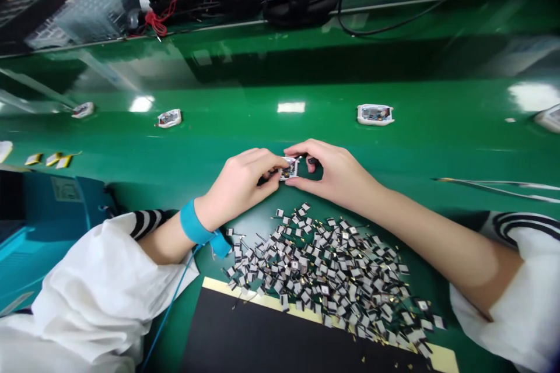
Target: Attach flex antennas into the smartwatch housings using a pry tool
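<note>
Left hand (238, 183) and right hand (335, 178) have fingers clamped on a small white electronic module (289, 169) from both sides, steadying it centrally above the green surface (437, 148); loose square components (326, 271) are piled nearer.

Bench top (280, 99): glossy deep green, streaked with white glare. Device housing (289, 169): white rim, darker interior with small flecks of colour, too small to tell apart. Loose pile of small pads (324, 268): silver-grey and black squares, flecked with gold. Mat (262, 332): black with a pale yellow border. Wrist strap (196, 224): bright blue, same colour as its thin cord (170, 309). Sleeve (96, 291): white. Cuffs (146, 222): black-and-white stripes. Flat cells (46, 159): yellow-gold. Bin (52, 204): teal blue. Wires (157, 22): red, against black equipment.
</note>
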Demonstrator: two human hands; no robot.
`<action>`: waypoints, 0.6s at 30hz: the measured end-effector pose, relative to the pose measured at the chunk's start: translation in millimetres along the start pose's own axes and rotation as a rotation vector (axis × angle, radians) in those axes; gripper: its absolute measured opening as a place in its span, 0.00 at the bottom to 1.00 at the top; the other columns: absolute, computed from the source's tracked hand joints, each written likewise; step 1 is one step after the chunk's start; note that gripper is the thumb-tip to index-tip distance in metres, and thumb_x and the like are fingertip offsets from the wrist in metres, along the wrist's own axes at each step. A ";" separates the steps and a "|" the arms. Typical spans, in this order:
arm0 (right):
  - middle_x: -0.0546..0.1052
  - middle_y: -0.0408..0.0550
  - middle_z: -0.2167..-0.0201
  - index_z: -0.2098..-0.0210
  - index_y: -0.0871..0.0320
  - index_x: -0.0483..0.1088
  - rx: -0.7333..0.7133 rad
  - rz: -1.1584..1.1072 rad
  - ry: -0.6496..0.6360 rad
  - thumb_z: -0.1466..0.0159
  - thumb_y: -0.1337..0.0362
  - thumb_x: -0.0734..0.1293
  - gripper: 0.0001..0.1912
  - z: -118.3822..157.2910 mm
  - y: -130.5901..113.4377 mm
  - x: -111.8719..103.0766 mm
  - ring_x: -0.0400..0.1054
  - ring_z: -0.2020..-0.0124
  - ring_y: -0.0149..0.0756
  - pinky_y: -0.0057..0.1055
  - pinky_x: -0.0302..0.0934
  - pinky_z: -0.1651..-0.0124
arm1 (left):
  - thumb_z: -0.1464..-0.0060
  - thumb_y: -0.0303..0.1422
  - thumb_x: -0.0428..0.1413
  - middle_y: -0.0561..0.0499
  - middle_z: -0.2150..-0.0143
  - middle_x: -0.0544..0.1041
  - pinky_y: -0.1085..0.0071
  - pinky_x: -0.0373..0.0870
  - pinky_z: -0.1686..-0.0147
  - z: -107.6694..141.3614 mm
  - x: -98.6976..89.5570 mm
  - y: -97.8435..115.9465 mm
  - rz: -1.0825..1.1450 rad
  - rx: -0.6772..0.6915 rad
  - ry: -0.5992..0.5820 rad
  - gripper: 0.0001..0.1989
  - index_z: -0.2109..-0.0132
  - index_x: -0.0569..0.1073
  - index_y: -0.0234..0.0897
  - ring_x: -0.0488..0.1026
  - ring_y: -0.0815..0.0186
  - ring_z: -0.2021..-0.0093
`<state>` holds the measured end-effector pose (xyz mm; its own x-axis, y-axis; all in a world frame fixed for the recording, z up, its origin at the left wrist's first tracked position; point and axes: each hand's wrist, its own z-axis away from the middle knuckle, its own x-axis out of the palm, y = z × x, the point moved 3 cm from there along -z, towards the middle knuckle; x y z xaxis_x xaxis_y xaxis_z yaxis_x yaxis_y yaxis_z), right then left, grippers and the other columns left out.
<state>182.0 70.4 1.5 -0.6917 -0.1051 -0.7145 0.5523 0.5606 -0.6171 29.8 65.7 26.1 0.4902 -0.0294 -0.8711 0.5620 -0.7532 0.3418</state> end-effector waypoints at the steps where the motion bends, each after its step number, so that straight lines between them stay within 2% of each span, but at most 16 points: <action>1: 0.71 0.46 0.65 0.59 0.63 0.66 -0.003 -0.001 0.003 0.48 0.63 0.69 0.18 0.1 -0.3 -0.3 0.63 0.71 0.28 0.25 0.59 0.69 | 0.49 0.25 0.52 0.51 0.70 0.72 0.75 0.66 0.68 0.2 -0.1 -0.1 -0.001 0.011 -0.002 0.07 0.62 0.72 0.31 0.68 0.71 0.70; 5: 0.71 0.46 0.66 0.59 0.63 0.66 -0.013 -0.006 0.005 0.47 0.63 0.69 0.17 0.3 -0.7 -1.0 0.62 0.73 0.27 0.25 0.58 0.69 | 0.48 0.27 0.52 0.50 0.64 0.74 0.74 0.68 0.64 1.5 -0.1 -0.3 -0.037 0.066 0.004 0.06 0.63 0.73 0.33 0.70 0.69 0.64; 8: 0.71 0.46 0.66 0.60 0.63 0.67 -0.025 -0.018 -0.008 0.47 0.63 0.68 0.16 0.4 -0.5 -1.1 0.61 0.73 0.26 0.25 0.57 0.69 | 0.47 0.28 0.51 0.50 0.64 0.74 0.74 0.68 0.64 1.5 -1.1 -0.8 -0.073 0.071 -0.005 0.07 0.63 0.74 0.34 0.70 0.68 0.64; 13: 0.70 0.46 0.67 0.61 0.64 0.68 -0.034 -0.015 -0.018 0.47 0.63 0.69 0.16 0.6 0.6 -1.6 0.60 0.74 0.26 0.24 0.56 0.69 | 0.46 0.28 0.51 0.51 0.65 0.74 0.74 0.68 0.65 -0.7 -2.9 -1.0 -0.040 0.056 -0.084 0.08 0.61 0.74 0.37 0.70 0.70 0.65; 18: 0.70 0.45 0.67 0.61 0.63 0.68 -0.024 0.001 -0.020 0.47 0.64 0.68 0.15 0.6 0.9 -2.5 0.59 0.75 0.25 0.25 0.55 0.69 | 0.47 0.28 0.51 0.51 0.66 0.73 0.73 0.68 0.66 -1.2 -2.3 0.2 -0.072 0.060 -0.071 0.08 0.62 0.74 0.36 0.70 0.69 0.66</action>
<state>184.5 70.7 2.6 -0.6817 -0.1209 -0.7216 0.5415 0.5799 -0.6087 29.6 66.4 28.5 0.4002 -0.0185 -0.9162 0.5526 -0.7927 0.2573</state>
